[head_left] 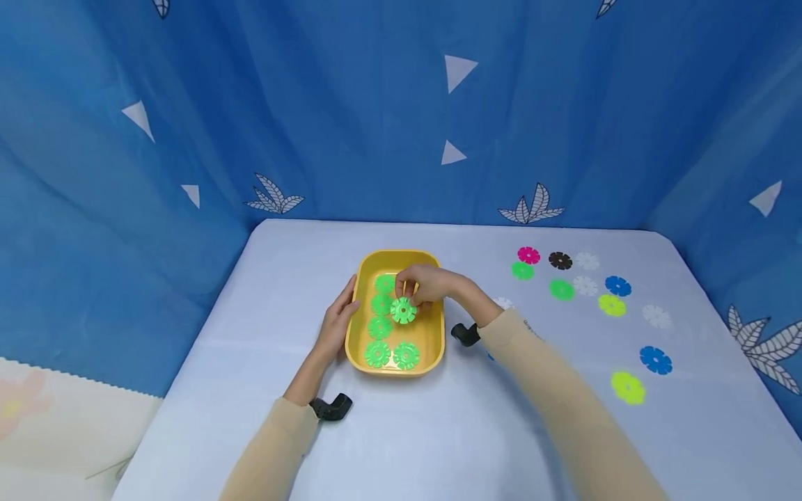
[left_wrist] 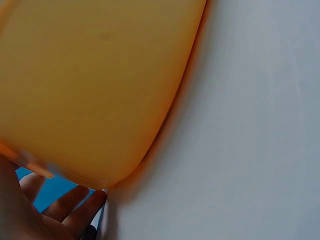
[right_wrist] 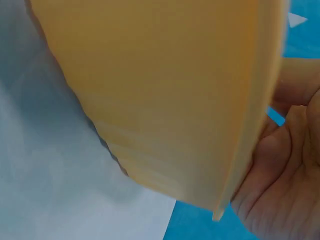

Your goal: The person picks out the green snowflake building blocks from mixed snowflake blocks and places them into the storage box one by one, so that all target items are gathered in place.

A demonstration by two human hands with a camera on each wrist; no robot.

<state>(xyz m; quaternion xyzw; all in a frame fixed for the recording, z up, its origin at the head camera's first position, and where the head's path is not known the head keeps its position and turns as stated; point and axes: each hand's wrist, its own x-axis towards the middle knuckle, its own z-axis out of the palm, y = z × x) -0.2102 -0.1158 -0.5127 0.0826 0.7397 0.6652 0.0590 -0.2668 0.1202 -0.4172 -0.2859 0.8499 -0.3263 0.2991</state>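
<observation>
A yellow plastic tray (head_left: 432,339) rests on the white table, with several green snowflake discs (head_left: 378,342) lying along its left side and near end. My left hand (head_left: 334,330) holds the tray's left side, thumb at the rim and fingers along the outer wall. Over the tray, my right hand (head_left: 431,282) pinches another green snowflake disc (head_left: 410,312) between thumb and fingertips. In the left wrist view the tray wall (left_wrist: 95,90) fills much of the picture. The right wrist view shows the tray's outer side (right_wrist: 160,90) and the right palm (right_wrist: 285,175); the pinched disc is hidden there.
On the right of the table lie scattered snowflake discs: pink (head_left: 522,255), brown (head_left: 554,261), green (head_left: 562,296), white (head_left: 656,323), blue (head_left: 648,360) and yellow-green (head_left: 628,395). Some lie partly behind the right forearm. A blue curtain (head_left: 376,125) hangs behind the table.
</observation>
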